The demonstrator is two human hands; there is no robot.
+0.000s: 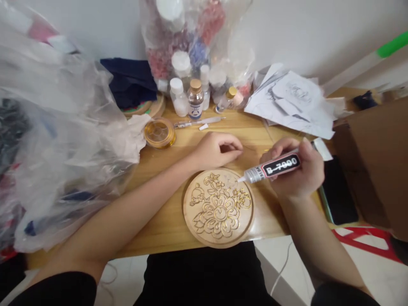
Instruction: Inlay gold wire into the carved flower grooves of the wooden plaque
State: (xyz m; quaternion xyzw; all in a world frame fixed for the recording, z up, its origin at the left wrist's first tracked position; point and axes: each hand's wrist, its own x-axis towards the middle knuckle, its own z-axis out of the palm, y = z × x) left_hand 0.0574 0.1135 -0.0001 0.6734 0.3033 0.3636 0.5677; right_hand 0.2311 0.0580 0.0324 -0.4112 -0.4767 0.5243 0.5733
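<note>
One B-7000 tube [282,165] — nozzle [241,179] near wooden plaque [219,242], white-capped bottle [179,102], whitish inside

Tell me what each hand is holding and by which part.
The right hand holds the B-7000 tube by its body, toward the end away from the nozzle. Whether the left hand pinches anything cannot be told.

Reaches forward with both bare forearms, seen from above. Extends the left forearm [137,208] diagonally from the lower left, with the left hand [210,151] turned to point rightward, fingers [232,139] loosely curled and thumb [232,157] brought close to their tips. Holds the right forearm [315,238] angled up and inward, the right hand [298,172] closed in a grip near the left.
</note>
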